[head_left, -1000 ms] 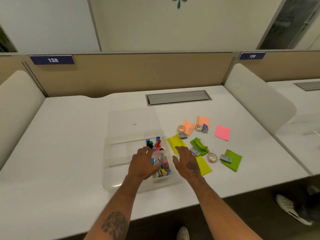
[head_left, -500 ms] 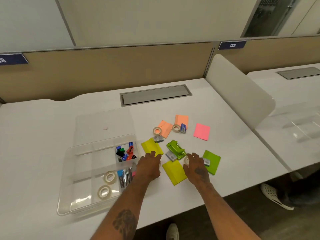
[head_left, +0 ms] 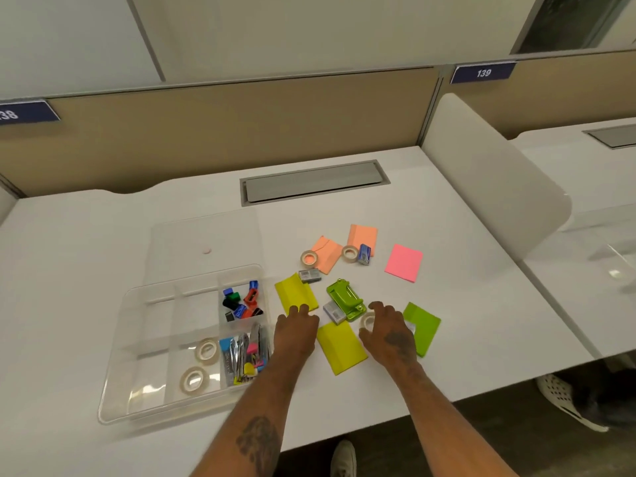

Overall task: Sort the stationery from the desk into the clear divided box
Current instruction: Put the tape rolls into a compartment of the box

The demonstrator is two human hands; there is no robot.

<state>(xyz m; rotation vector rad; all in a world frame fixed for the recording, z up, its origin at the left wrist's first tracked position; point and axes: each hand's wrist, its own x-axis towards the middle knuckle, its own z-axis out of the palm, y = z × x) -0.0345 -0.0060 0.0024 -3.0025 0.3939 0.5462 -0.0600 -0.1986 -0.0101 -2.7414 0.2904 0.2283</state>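
A tape roll (head_left: pixel 367 321) is gripped on the desk (head_left: pixel 103 253) by the curled right hand (head_left: pixel 390 333), seemingly for transfer to the clear divided box (head_left: pixel 151 321), where two rolls (head_left: pixel 206 351) are already filed; a yellow notepad (head_left: pixel 296 294) is touched by the flat, relaxed left hand (head_left: pixel 296 333)

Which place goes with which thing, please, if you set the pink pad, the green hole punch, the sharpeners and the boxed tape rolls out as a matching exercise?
Things: 1 pink pad; 2 green hole punch; 3 sharpeners; 4 boxed tape rolls.
Places: A far right compartment of the clear box; B middle column of the box; C alone on the desk, right of the orange pads; D between the far yellow pad and the right hand.
Pairs: 1-C; 2-D; 3-A; 4-B.
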